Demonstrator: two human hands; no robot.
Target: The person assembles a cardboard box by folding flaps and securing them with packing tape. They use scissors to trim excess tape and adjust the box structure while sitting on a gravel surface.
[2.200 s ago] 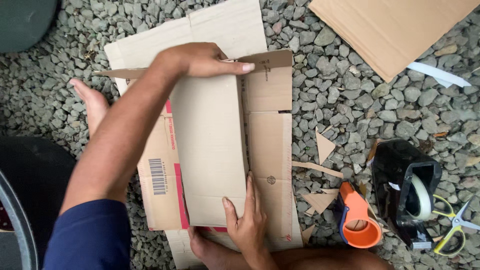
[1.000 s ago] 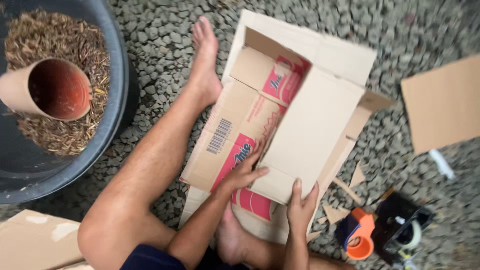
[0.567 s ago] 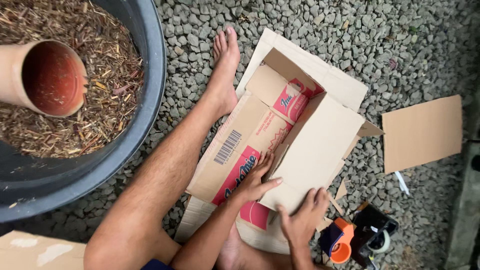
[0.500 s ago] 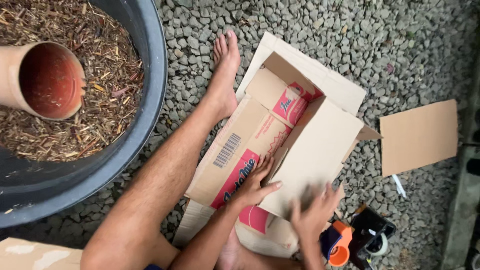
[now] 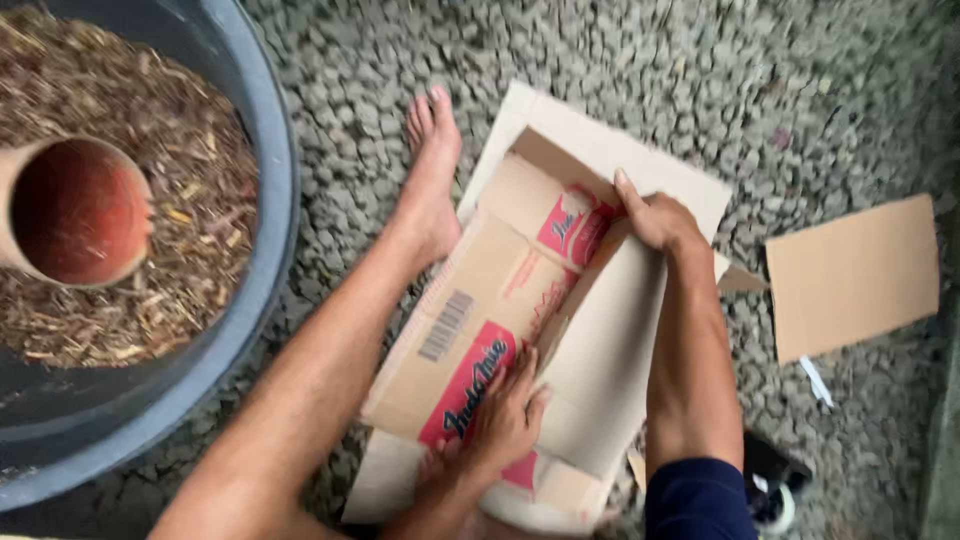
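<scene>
Grey gravel ground (image 5: 600, 60), flattened cardboard box (image 5: 520, 330) on it, left hand (image 5: 505, 420) spread flat on a panel, right hand (image 5: 655, 215) gripping the far flap, dark tub (image 5: 255, 250) of mulch beside, loose cardboard sheet (image 5: 850, 275) apart.

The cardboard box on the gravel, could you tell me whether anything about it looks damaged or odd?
Yes: the cardboard box is cut open and half flattened. A loose cardboard piece lies apart on the gravel.

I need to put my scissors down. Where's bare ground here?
Bare gravel lies beyond the cardboard box, and between it and the loose cardboard sheet. Crowded: the tub, leg and box sit close together on the left.
</scene>
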